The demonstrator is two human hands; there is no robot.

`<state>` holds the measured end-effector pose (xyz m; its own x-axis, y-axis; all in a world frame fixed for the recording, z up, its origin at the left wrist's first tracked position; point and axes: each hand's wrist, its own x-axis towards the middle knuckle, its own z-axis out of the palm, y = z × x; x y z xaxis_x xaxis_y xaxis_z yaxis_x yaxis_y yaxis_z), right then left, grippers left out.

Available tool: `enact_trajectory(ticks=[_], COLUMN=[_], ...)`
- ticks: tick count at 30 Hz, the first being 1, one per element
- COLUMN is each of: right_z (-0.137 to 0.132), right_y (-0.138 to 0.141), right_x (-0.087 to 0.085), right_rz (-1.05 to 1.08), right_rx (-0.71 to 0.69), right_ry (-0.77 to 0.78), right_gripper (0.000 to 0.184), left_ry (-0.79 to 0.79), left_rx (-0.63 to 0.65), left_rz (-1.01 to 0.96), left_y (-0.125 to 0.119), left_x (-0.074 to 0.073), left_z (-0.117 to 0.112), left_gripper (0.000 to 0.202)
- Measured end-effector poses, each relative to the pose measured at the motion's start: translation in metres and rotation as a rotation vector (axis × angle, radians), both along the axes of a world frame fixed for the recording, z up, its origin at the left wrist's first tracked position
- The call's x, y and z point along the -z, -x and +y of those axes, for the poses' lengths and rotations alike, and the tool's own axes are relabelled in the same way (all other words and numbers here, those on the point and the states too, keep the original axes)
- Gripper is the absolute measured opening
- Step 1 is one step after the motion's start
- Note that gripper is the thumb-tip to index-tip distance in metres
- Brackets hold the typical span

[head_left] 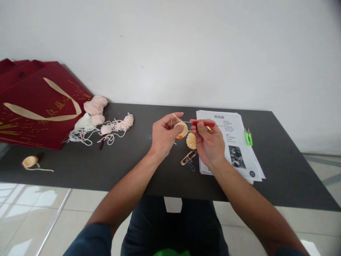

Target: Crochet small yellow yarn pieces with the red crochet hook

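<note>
My left hand [165,135] pinches a small round cream crochet piece [181,129] with an orange patch at its lower edge. A strand of yarn runs up over the left index finger. In my right hand [210,144] is a crochet hook with a red handle [204,123], held level, its thin metal shaft pointing left to the top of the piece. Just below, between the hands, lies a ball of yellow yarn [191,141], partly hidden by the right hand. Near it are a beige hair clip [187,158] and a small teal stitch marker [191,166].
Printed sheets [221,142] lie under my right hand, with green thread snips [248,137] at their right edge. To the left are pink yarn [95,105], tangled yarn [125,122], a red paper bag [39,103] and another cream crochet piece [30,161]. A white wall stands behind the dark table.
</note>
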<state>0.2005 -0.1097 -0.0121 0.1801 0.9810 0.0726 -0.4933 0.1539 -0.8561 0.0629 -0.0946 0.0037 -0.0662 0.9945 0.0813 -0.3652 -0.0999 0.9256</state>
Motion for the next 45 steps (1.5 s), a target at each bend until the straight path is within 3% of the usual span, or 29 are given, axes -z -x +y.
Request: enact_trajectory(ticks=[9, 13, 17, 19, 24, 27, 40, 45], right_z=[-0.008, -0.021, -0.027, -0.025, -0.014, -0.009, -0.004, -0.006], right_y=[0.008, 0.011, 0.011, 0.012, 0.013, 0.011, 0.002, 0.002], right_x=[-0.004, -0.003, 0.002, 0.003, -0.002, -0.008, -0.012, -0.012], right_rz=[-0.071, -0.391, -0.623, -0.581, -0.145, 0.016, 0.048, -0.027], right_rx=[0.092, 0.238, 0.324, 0.307, 0.143, 0.067, 0.054, 0.116], right_ry=[-0.055, -0.140, -0.453, -0.458, -0.179, -0.118, -0.166, -0.242], right_gripper=[0.013, 0.017, 0.026, 0.026, 0.012, 0.008, 0.016, 0.012], left_ry=[-0.014, -0.001, 0.041, 0.059, 0.082, 0.093, 0.071, 0.057], left_rx=[-0.032, 0.005, 0.090, 0.134, 0.171, 0.160, 0.166, 0.140], left_rz=[0.030, -0.080, -0.248, -0.310, -0.368, -0.331, -0.272, -0.224], left_y=[0.001, 0.000, 0.001, 0.002, 0.004, 0.003, 0.008, 0.011], left_x=[0.004, 0.005, 0.001, -0.002, -0.006, -0.005, -0.002, -0.002], left_z=[0.001, 0.002, 0.002, 0.002, 0.001, 0.001, 0.002, 0.003], left_gripper=[0.035, 0.043, 0.048, 0.046, 0.043, 0.043, 0.044, 0.042])
